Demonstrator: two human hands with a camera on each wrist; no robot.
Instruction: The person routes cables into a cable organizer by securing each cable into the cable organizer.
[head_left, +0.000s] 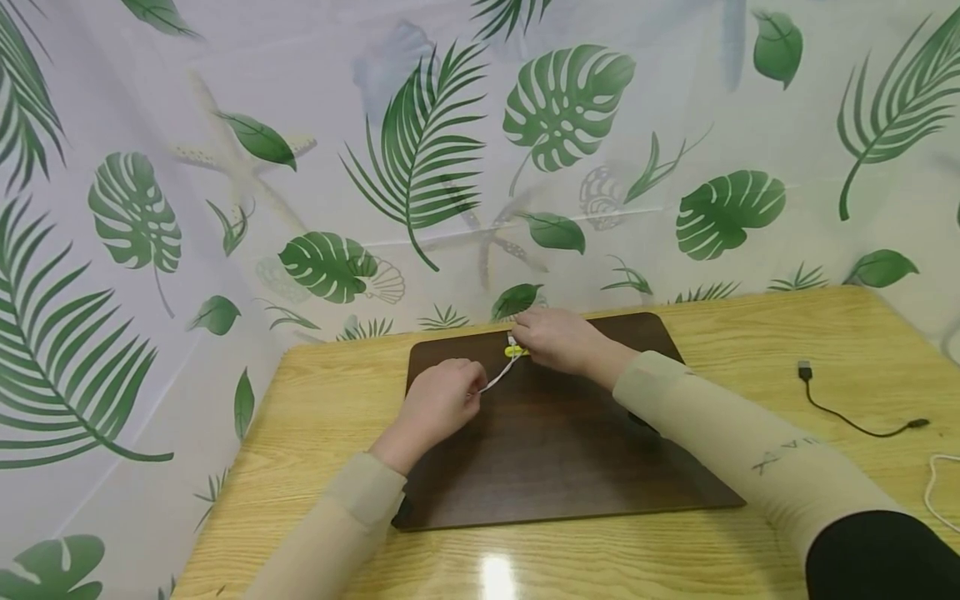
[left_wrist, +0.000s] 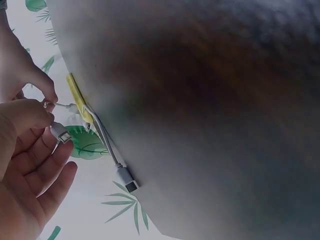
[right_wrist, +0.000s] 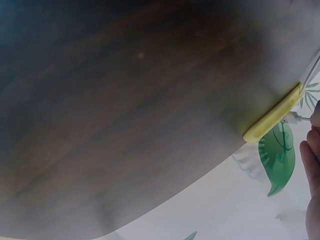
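A dark brown board (head_left: 525,442) lies on the table, with a yellow clip-like strip (head_left: 513,352) near its far edge. White cable (head_left: 497,377) runs from this strip to my left hand (head_left: 446,392), which pinches it. The left wrist view shows a USB plug (left_wrist: 62,133) by the left thumb and another plug (left_wrist: 127,179) beyond the strip. My right hand (head_left: 558,340) is beside the strip, its thumb and finger pinching a thin white cable near a small white connector (right_wrist: 291,118). Most of the right fingertips are hidden in the head view.
On the light wood table (head_left: 862,333), a short black USB cable (head_left: 847,415) lies to the right. Part of a white cable (head_left: 932,487) shows at the right edge. A white leaf-print cloth (head_left: 465,242) hangs close behind the table.
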